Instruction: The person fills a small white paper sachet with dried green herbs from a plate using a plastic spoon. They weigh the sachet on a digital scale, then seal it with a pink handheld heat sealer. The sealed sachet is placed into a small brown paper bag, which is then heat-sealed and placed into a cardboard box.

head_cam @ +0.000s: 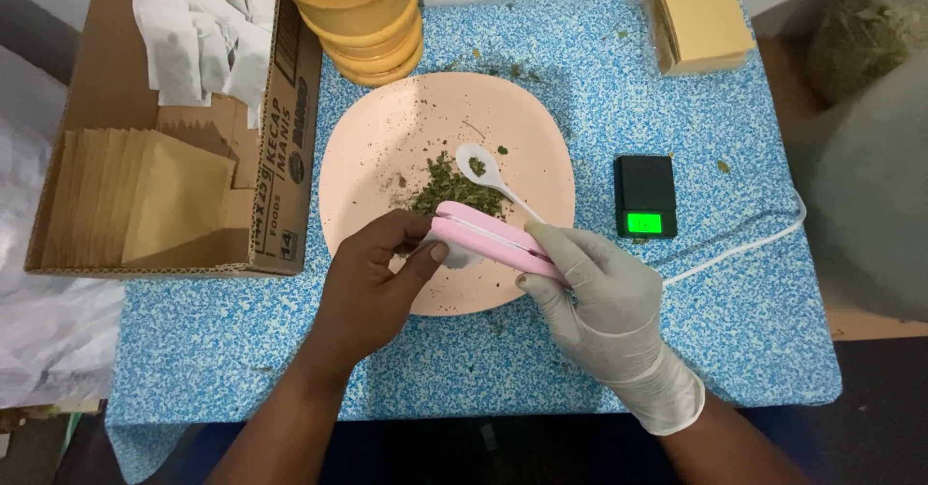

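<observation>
A pink handheld sealer [488, 234] lies across the near edge of a pink plate [387, 127]. My right hand [599, 301], in a pale glove, grips the sealer's right end. My bare left hand [372, 277] pinches a small white sachet [462, 256] at the sealer's left end, thumb on the sealer's tip. A white plastic spoon [483, 168] rests on the plate with a few dried green herbs in its bowl, beside a small heap of dried herbs [449, 190].
A small black scale [645, 195] with a lit green display stands right of the plate; a white cord [744, 245] runs past it. A cardboard box [280, 108] at left holds brown and white sachets. Stacked yellow tubs [372, 21] and brown envelopes [701, 16] sit behind.
</observation>
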